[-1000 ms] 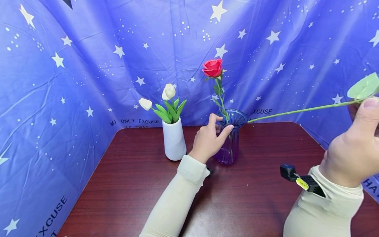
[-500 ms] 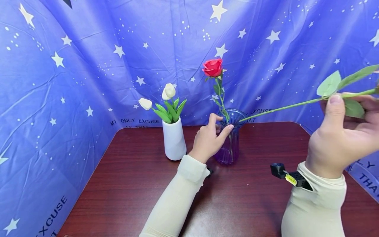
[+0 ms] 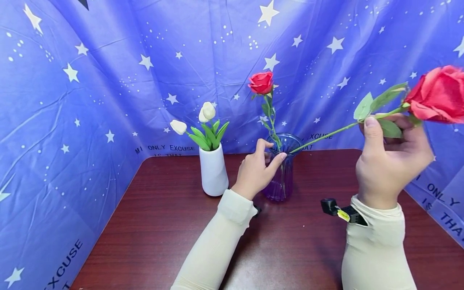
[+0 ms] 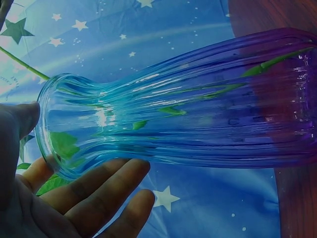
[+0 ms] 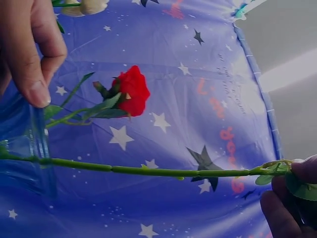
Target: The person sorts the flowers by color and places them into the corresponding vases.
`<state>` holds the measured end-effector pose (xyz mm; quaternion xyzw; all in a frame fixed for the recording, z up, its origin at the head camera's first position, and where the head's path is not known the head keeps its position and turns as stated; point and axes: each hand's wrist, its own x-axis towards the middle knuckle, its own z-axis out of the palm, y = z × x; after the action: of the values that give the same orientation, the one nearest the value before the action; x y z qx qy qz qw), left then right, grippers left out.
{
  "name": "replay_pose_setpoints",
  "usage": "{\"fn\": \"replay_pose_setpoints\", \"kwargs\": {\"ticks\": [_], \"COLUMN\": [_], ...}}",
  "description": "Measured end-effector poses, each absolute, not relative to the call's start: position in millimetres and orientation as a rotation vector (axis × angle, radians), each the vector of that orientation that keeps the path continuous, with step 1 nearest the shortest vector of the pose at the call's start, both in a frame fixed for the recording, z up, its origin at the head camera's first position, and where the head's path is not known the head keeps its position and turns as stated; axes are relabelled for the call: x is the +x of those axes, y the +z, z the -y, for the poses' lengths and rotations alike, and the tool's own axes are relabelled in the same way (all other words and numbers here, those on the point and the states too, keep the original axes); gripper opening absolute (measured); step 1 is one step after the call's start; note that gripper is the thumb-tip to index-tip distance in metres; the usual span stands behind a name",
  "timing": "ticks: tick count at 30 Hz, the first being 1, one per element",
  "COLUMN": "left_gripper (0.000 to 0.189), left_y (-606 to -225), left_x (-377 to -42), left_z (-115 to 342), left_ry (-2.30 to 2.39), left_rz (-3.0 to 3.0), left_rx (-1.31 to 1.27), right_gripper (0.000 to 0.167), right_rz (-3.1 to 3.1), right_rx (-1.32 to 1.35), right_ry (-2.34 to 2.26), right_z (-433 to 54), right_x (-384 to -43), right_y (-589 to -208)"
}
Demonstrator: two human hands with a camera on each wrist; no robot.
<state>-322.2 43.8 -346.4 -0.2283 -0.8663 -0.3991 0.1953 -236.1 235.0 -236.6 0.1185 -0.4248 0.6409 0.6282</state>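
Note:
In the head view, a ribbed glass vase (image 3: 280, 181), blue at the top and purple below, stands upright on the table. My left hand (image 3: 255, 171) grips its flared rim from the left, thumb and fingers around it. One red rose (image 3: 261, 83) leans leftward out of this vase. Between thumb and fingers, my right hand (image 3: 391, 161) pinches the leafy stem of a second red rose (image 3: 436, 95), its bloom off to the right. That stem slants down to the vase; in the right wrist view the rose stem (image 5: 148, 171) passes into the glass mouth.
A white vase (image 3: 213, 171) holding white tulips (image 3: 208, 110) stands just left of my left hand. The dark red wooden table (image 3: 174, 229) ends at a blue star-printed curtain (image 3: 145, 92) behind and at both sides.
My right hand has moved left with the second rose, bringing its bloom into view and its stem end to the vase mouth. My left hand has stayed on the rim.

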Motion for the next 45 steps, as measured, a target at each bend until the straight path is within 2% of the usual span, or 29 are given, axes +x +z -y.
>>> {"fn": "replay_pose_setpoints", "kwargs": {"ticks": [15, 34, 45], "left_gripper": [0.053, 0.055, 0.055], "left_y": [-344.7, -347.3, -347.4], "left_x": [-322.2, -322.3, -322.6], "left_z": [-41.6, -43.2, -44.1], "left_ry": [-1.153, -1.145, -1.134], "left_rz": [2.41, 2.419, 2.419], "left_rx": [-0.647, -0.659, -0.659], "right_gripper": [0.015, 0.018, 0.021], "right_rz": [1.088, 1.584, 1.716], "right_rx": [0.319, 0.111, 0.105], "right_ry": [1.519, 1.315, 1.211], "right_z": [-228.5, -228.7, -224.5], "right_x": [-250.8, -280.1, -289.3], "right_y": [-245.7, -277.2, -289.5]}}
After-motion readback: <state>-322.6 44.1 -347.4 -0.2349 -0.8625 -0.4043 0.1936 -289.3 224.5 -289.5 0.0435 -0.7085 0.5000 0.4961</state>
